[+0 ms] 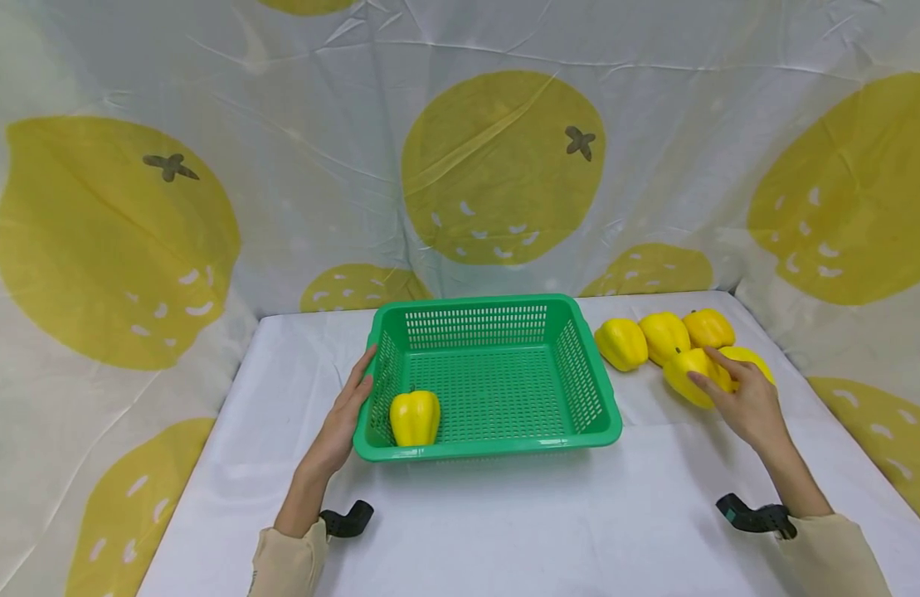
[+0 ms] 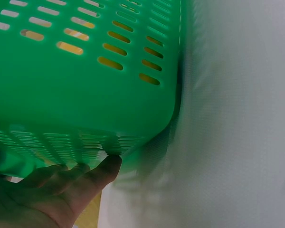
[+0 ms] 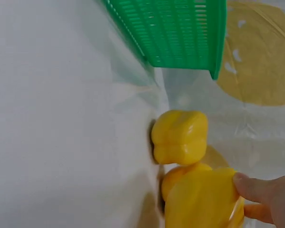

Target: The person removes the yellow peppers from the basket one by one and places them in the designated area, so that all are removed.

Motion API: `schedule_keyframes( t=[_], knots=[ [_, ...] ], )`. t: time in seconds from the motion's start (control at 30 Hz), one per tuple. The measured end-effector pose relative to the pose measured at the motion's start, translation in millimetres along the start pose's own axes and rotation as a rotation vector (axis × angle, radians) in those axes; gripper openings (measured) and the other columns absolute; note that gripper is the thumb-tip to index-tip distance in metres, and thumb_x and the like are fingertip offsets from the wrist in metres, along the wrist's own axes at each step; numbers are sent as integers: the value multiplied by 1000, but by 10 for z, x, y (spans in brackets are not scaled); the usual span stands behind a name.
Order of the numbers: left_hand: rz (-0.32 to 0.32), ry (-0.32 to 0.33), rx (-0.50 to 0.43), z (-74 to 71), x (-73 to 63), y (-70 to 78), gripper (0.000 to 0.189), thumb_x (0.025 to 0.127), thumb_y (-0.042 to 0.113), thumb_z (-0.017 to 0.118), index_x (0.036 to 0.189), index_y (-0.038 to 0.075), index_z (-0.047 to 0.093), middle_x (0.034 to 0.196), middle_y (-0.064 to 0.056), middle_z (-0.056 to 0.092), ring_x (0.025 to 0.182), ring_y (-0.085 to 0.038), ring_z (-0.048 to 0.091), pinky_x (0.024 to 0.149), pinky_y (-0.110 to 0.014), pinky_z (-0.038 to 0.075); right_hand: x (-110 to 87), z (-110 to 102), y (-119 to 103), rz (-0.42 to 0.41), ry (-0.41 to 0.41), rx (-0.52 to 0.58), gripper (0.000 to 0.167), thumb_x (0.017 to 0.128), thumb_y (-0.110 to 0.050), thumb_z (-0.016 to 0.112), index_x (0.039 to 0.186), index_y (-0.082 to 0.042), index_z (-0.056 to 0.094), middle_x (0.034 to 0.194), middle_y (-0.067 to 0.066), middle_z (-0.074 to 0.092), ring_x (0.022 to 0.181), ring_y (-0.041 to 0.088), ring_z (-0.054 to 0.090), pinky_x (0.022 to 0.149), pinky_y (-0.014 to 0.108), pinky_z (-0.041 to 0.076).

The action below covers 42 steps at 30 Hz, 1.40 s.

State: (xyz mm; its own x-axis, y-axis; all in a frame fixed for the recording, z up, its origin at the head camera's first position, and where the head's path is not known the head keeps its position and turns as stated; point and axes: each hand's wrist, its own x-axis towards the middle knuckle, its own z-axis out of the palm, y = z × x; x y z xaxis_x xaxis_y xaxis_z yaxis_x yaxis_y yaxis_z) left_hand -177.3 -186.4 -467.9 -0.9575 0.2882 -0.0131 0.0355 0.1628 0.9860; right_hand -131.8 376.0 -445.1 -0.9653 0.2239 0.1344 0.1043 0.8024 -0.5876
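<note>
A green plastic basket with slotted walls stands on the table, one yellow bell pepper in its near left corner. My left hand rests against the basket's left side. In the left wrist view its fingers touch the slotted wall from outside. At the right, my right hand pinches another yellow bell pepper between thumb and fingers. The right wrist view shows that held pepper large at the bottom, partly covering another pepper behind it. One more pepper lies partly hidden by the right hand.
Three yellow bell peppers stand behind the held one: a left one, a middle one and a right one. White cloth covers the table. A lemon-printed curtain hangs behind and at both sides.
</note>
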Motion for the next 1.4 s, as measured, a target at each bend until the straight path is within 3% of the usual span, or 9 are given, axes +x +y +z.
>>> schedule_keyframes(
  t=[0.3,0.67,0.97,1.4],
  knots=[
    [3,1,-7,-8,-7,-11,55,114,46,23,167,37,9,176,2,2,162,-30,1,128,-66,4,13,60,74,39,-13,-36,67,105,-39,61,154,3,42,136,45,46,116,55,43,83,61,41],
    [-8,5,0,-4,-7,-21,55,114,46,23,166,38,10,176,2,1,163,-31,0,128,-67,5,11,105,88,85,-25,-43,68,105,-38,60,155,3,39,142,47,41,129,61,36,102,78,35],
    [-20,5,9,2,-1,-15,55,114,46,23,166,39,9,176,2,1,163,-31,0,127,-68,4,-12,120,87,61,-1,-48,66,105,-35,62,152,6,41,142,47,42,128,59,36,100,75,35],
    [-9,2,1,-4,1,-12,55,114,45,23,167,37,9,176,1,0,163,-31,-1,128,-67,4,-19,112,79,116,-9,-70,69,105,-40,60,155,3,39,144,45,39,127,57,34,100,74,34]
  ],
)
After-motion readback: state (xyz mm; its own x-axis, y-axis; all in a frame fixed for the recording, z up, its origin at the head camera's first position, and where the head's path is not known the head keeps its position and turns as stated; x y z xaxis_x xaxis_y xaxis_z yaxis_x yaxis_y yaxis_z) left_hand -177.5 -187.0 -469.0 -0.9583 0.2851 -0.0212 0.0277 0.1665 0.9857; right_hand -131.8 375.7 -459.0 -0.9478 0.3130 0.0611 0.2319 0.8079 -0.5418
